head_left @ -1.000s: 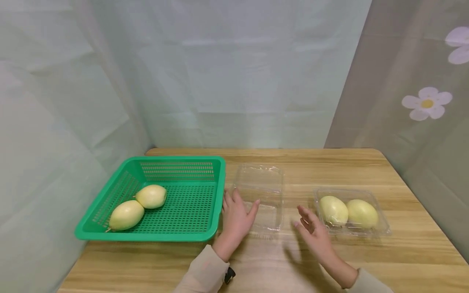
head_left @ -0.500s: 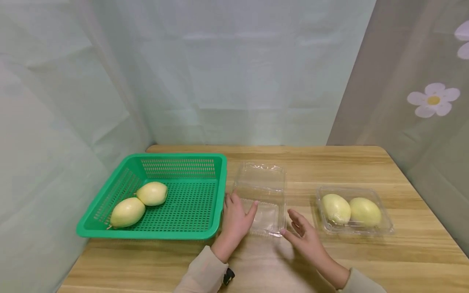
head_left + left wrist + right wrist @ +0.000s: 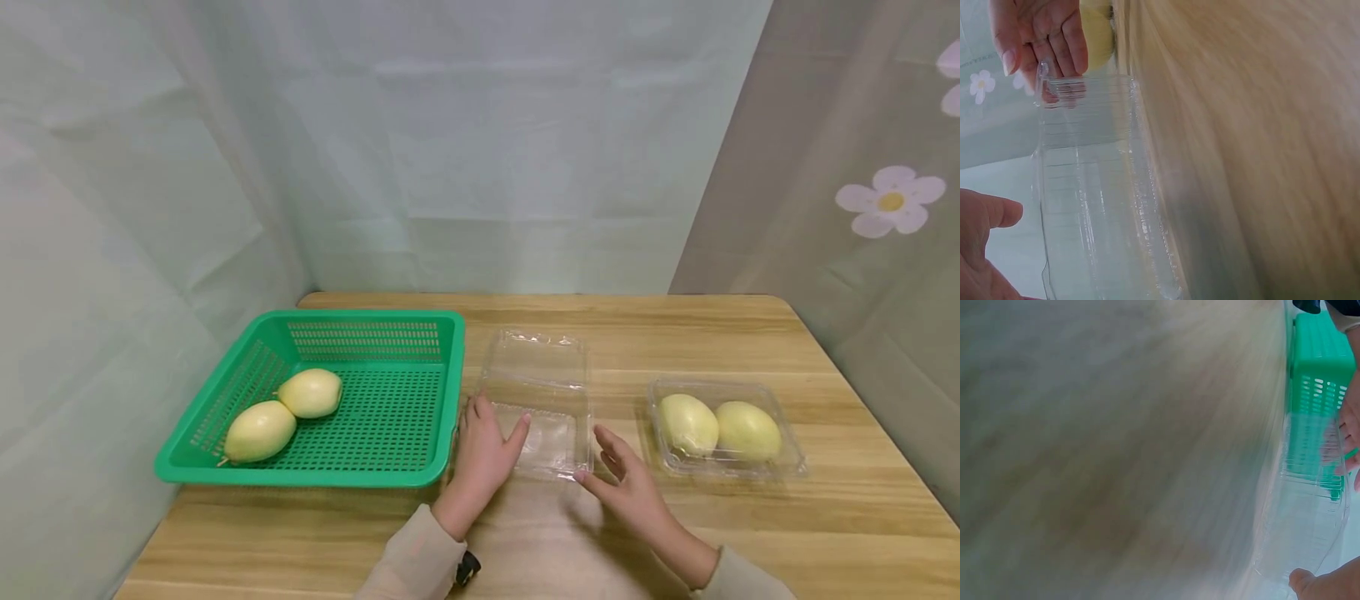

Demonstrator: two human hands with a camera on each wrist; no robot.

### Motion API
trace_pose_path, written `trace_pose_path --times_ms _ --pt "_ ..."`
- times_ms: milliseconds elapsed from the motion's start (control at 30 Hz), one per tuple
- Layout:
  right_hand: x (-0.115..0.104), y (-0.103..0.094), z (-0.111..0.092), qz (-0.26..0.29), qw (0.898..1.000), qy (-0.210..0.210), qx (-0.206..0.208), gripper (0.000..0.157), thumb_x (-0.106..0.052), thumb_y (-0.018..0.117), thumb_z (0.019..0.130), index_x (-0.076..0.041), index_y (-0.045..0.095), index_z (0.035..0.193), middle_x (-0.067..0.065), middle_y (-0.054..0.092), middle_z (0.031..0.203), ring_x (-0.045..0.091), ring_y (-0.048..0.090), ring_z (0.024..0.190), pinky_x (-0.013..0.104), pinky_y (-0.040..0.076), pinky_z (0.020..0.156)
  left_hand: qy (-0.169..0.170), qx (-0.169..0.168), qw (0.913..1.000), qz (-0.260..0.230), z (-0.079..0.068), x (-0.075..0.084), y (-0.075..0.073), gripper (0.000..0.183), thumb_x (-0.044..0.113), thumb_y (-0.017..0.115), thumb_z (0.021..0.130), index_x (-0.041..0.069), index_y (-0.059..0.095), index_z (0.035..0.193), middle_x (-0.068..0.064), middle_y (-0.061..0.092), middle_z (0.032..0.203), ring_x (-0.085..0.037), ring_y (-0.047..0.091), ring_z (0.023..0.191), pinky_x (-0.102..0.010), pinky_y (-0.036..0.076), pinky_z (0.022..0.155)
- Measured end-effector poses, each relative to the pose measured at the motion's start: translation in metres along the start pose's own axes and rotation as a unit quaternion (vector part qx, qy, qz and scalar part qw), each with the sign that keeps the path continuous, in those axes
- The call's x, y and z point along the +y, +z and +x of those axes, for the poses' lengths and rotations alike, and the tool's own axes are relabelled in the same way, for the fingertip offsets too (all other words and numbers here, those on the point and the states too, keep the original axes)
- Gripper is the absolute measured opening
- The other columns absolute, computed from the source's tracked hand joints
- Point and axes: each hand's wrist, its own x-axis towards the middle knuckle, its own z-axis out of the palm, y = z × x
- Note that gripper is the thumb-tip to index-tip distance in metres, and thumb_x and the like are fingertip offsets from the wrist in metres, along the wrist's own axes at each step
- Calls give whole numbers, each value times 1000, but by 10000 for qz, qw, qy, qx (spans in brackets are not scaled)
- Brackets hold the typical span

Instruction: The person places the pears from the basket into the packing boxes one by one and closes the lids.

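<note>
A clear plastic clamshell box lies with its lid folded back, between the basket and the packed fruit in the head view. Against its left side rests my left hand, thumb spread over the near tray. My right hand is at the near right corner, its thumb touching the rim and its fingers extended along the side. The left wrist view shows the box wall between both hands, with the right hand at the far end. In the right wrist view, the right thumb meets the box edge.
At left, a green plastic basket holds two pale yellow pears. To the right, a closed clear box contains two more pears. The wooden table ends at curtains behind.
My right hand has moved left from beside the packed pears to the open box's corner. The open box has shifted slightly right and straightened. My left hand has stayed nearly in place.
</note>
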Motion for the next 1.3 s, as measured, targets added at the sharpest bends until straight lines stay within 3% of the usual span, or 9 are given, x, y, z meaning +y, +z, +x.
trace_pose_path --times_ms 267,567,967,1300 --pt "2 -12 -1 -164 9997 114 162 75 -8 73 81 12 31 140 34 31 145 52 38 127 48 35 102 -371 -713 9963 -306 -5 11 -3 80 36 65 87 -20 32 133 -41 33 138 -50 34 130 -57 33 106" --pt "7 -24 -2 -294 9987 159 384 77 -7 74 81 15 30 139 35 30 144 52 38 127 48 35 103 -274 -1220 9871 -1002 -18 12 2 89 26 76 80 -18 25 139 -38 25 145 -49 26 136 -57 25 111" --pt "11 -30 -8 -620 9971 8 432 79 -9 74 81 15 28 140 35 26 146 51 33 130 45 35 102 121 -1034 9900 -949 -32 5 14 88 20 78 77 -17 27 140 -35 26 146 -48 29 135 -54 27 110" --pt "13 -29 -9 -819 9957 -78 417 76 -8 73 81 18 30 138 37 27 145 51 33 130 44 37 99 141 -1227 9878 -952 -32 4 9 87 24 75 80 -15 26 142 -32 21 150 -46 28 137 -53 27 110"
